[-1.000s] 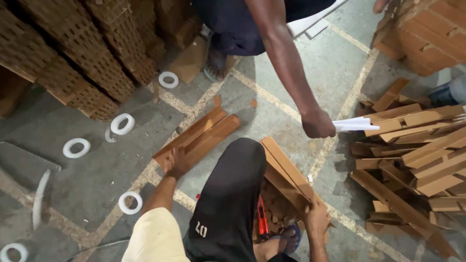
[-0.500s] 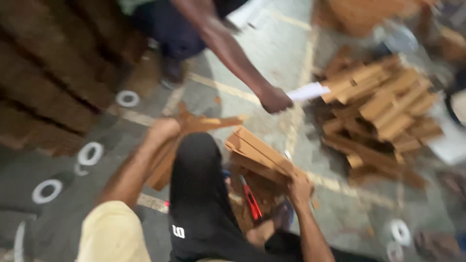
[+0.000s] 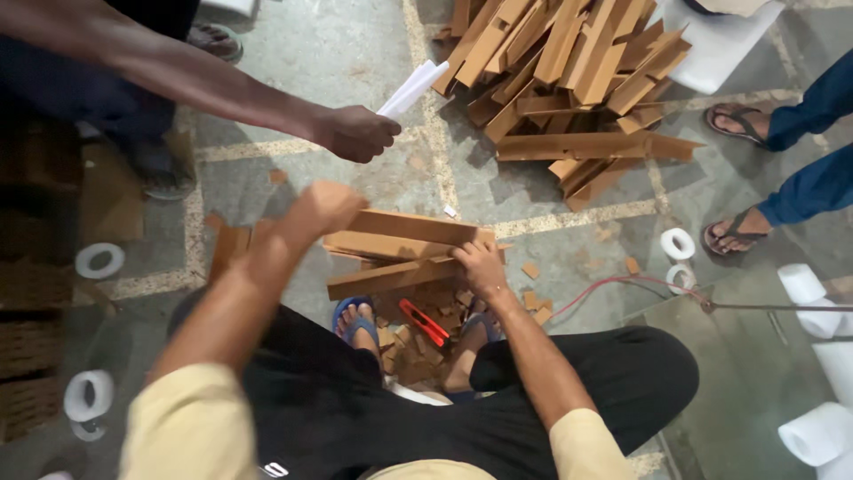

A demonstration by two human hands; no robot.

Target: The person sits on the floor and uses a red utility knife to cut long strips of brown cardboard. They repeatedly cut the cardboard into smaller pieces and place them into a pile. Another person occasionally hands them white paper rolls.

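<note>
Head view: left hand (image 3: 324, 206) and right hand (image 3: 480, 267) each close around the ends of stacked cardboard strips (image 3: 400, 253) above the floor (image 3: 355, 53); a large strip pile (image 3: 569, 71) lies well apart, unbundled.

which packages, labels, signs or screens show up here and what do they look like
No labels, signs or screens show; only packing stuff.
Cardboard strips: brown, long, held by left hand and right hand.
Cardboard pile: brown angled strips, top centre.
Tape rolls: white rings, floor right.
White paper: folded, in another person's hand.
</note>
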